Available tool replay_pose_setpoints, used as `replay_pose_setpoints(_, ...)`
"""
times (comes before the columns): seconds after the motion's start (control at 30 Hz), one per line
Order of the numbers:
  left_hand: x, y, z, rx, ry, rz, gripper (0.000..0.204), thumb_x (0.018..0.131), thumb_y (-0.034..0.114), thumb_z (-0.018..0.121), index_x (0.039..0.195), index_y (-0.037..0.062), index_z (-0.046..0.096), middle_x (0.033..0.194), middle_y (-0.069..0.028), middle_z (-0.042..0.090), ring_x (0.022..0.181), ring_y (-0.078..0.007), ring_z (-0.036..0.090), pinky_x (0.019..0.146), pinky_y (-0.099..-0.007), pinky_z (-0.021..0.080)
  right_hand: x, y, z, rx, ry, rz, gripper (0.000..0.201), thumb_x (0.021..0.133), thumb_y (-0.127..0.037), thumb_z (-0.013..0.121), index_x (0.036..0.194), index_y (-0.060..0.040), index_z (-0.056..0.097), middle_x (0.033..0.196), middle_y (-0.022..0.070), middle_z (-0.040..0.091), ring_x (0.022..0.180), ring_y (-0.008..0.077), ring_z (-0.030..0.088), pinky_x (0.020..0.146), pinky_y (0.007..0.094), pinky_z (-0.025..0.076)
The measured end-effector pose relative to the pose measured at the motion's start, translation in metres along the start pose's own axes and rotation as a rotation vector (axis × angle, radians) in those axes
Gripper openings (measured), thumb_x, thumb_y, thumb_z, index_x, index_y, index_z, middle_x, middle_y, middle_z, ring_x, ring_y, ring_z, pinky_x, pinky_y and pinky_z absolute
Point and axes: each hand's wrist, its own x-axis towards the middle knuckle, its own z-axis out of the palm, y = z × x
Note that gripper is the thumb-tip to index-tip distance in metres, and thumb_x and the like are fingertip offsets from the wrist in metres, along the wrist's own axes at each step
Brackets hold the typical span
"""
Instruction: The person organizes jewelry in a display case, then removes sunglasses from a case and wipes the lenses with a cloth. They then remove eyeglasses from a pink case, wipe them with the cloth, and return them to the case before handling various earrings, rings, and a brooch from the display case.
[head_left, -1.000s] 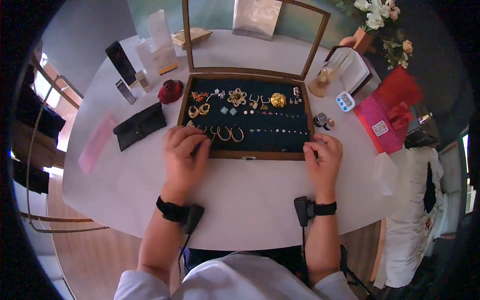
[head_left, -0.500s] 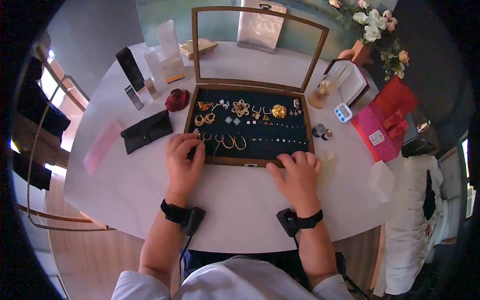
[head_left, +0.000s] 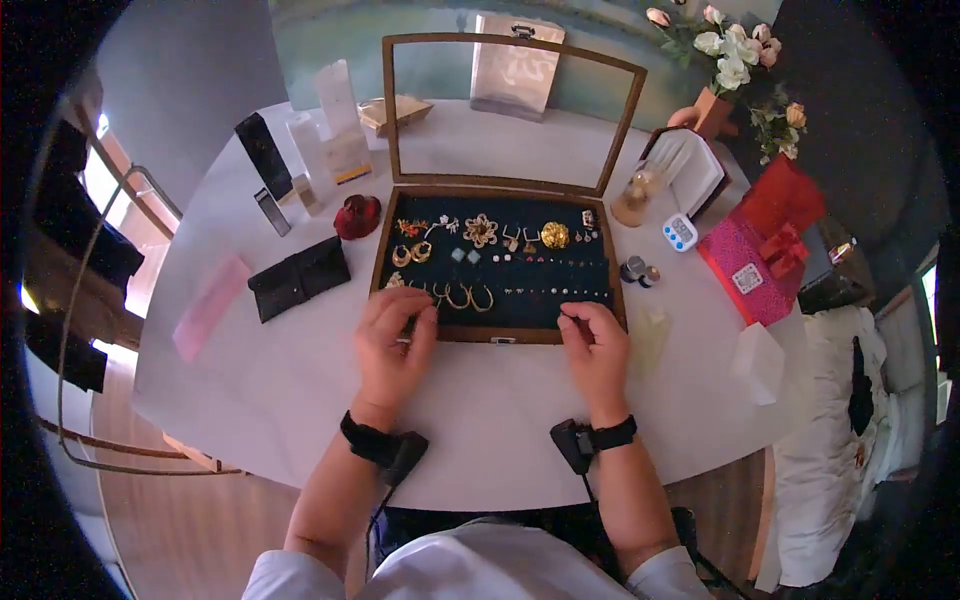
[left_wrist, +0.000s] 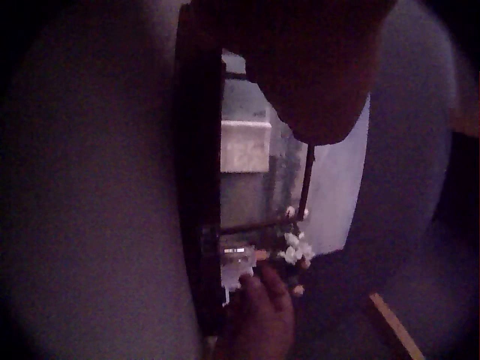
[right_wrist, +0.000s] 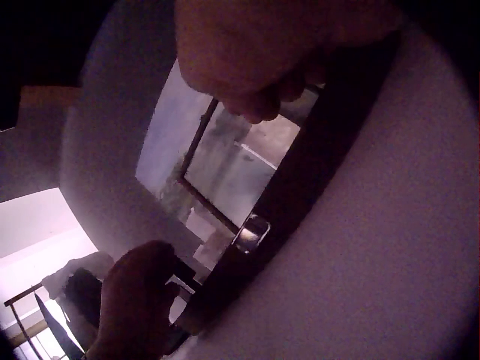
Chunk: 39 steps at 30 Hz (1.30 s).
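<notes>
Left hand [head_left: 394,345], right hand [head_left: 598,352] at my jewelry box [head_left: 548,336]'s front; grip I can't tell.
Gold hoops [head_left: 482,307], flower brooch [head_left: 480,231] inside it.

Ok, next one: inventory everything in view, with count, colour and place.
table: 1, white, centre
display case: 1, brown, on table, lid raised
jewellery: many, mostly gold, in case
pouch: 1, black, left of case
ornament: 1, red, behind pouch
strip: 1, pink, far left
cartons: several, black, white, back left
bag: 1, pale gold, behind lid
timer: 1, white-blue, right of case
gift box: 1, pink-red, right
block: 1, white, front right
flowers: several, white, pink, back right
wristbands: 2, black, wrists
left hand, right hand: bare, case front
</notes>
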Motion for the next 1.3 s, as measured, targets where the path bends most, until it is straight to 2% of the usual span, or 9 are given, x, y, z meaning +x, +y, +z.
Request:
replay_pose_setpoints(0.07,0.002,0.014,0.009,-0.085,-0.033,0.013,0.012,0.088,0.002,0.067,0.100,0.0015,0.068,0.099,-0.0107,0.068,0.093,-0.0191,0.065,0.073,-0.0290,0.055,-0.002,-0.008,0.007,-0.008,-0.005,0.051,0.020,0.086,-0.007,0.072,0.106,-0.0043,0.071,0.095,0.0113,0.072,0.078,0.0201,0.068,0.069,0.0314,0.054)
replay_pose_setpoints(0.13,0.004,0.030,0.018,-0.320,-0.262,-0.217,0.017,0.090,0.004,0.067,0.107,0.0013,0.067,0.099,-0.0091,0.068,0.086,-0.0146,0.065,0.071,-0.0271,0.055,-0.002,-0.013,0.008,-0.018,-0.018,0.103,0.022,0.087,-0.008,0.072,0.109,-0.0035,0.071,0.095,0.0119,0.072,0.076,0.0173,0.068,0.067,0.0293,0.053)
replay_pose_setpoints(0.23,-0.002,0.032,0.043,-0.514,-0.348,-0.297,0.022,0.092,0.006,0.068,0.113,0.0011,0.066,0.097,-0.0079,0.068,0.080,-0.0114,0.064,0.070,-0.0271,0.054,-0.002,-0.015,0.008,0.033,-0.100,0.115,0.023,0.090,-0.012,0.072,0.111,-0.0023,0.071,0.092,0.0107,0.074,0.076,0.0135,0.067,0.069,0.0277,0.054)
replay_pose_setpoints(0.47,-0.002,0.043,0.049,-0.492,-0.376,-0.310,0.023,0.089,0.007,0.072,0.111,0.0009,0.069,0.092,-0.0082,0.067,0.082,-0.0130,0.065,0.070,-0.0278,0.054,-0.007,-0.019,0.014,0.422,-0.248,0.320,0.024,0.096,-0.020,0.067,0.108,0.0004,0.070,0.091,0.0042,0.072,0.079,0.0115,0.067,0.073,0.0261,0.055)
replay_pose_setpoints(0.63,-0.004,0.038,0.040,-0.437,-0.417,-0.095,0.030,0.084,0.008,0.076,0.112,0.0013,0.069,0.095,-0.0105,0.066,0.082,-0.0204,0.066,0.069,-0.0297,0.054,-0.009,-0.017,0.022,0.589,-0.335,0.410,0.022,0.097,-0.022,0.065,0.103,-0.0013,0.066,0.085,0.0035,0.069,0.073,0.0104,0.064,0.066,0.0255,0.054)
replay_pose_setpoints(0.93,-0.014,0.048,0.039,-0.439,-0.372,-0.212,0.027,0.084,0.005,0.076,0.110,0.0016,0.067,0.096,-0.0085,0.066,0.082,-0.0156,0.066,0.071,-0.0285,0.054,-0.013,-0.022,0.023,0.634,-0.333,0.472,0.022,0.098,-0.025,0.065,0.097,-0.0030,0.066,0.079,0.0013,0.066,0.072,0.0090,0.062,0.064,0.0246,0.052)
replay_pose_setpoints(1.0,-0.017,0.048,0.041,-0.447,-0.340,-0.230,0.026,0.085,0.004,0.075,0.110,0.0013,0.067,0.096,-0.0073,0.066,0.082,-0.0141,0.065,0.071,-0.0282,0.054,-0.013,-0.019,0.023,0.372,-0.319,0.375,0.025,0.098,-0.024,0.064,0.104,-0.0007,0.070,0.088,0.0021,0.070,0.078,0.0096,0.064,0.068,0.0254,0.054)
replay_pose_setpoints(1.13,-0.024,0.037,0.046,-0.506,-0.226,-0.292,0.029,0.085,0.002,0.073,0.114,0.0006,0.066,0.093,-0.0069,0.066,0.072,-0.0115,0.065,0.062,-0.0260,0.053,-0.016,-0.022,0.024,0.573,-0.342,0.342,0.027,0.098,-0.021,0.063,0.112,0.0006,0.071,0.097,0.0029,0.072,0.083,0.0101,0.066,0.075,0.0262,0.056)
replay_pose_setpoints(1.3,-0.022,0.041,0.039,-0.638,-0.377,-0.418,0.026,0.093,0.005,0.066,0.118,-0.0019,0.065,0.089,-0.0068,0.068,0.071,-0.0107,0.065,0.062,-0.0252,0.053,-0.016,-0.027,0.020,0.580,-0.343,0.346,0.021,0.095,-0.012,0.066,0.112,0.0004,0.071,0.097,0.0050,0.073,0.084,0.0108,0.067,0.077,0.0265,0.056)
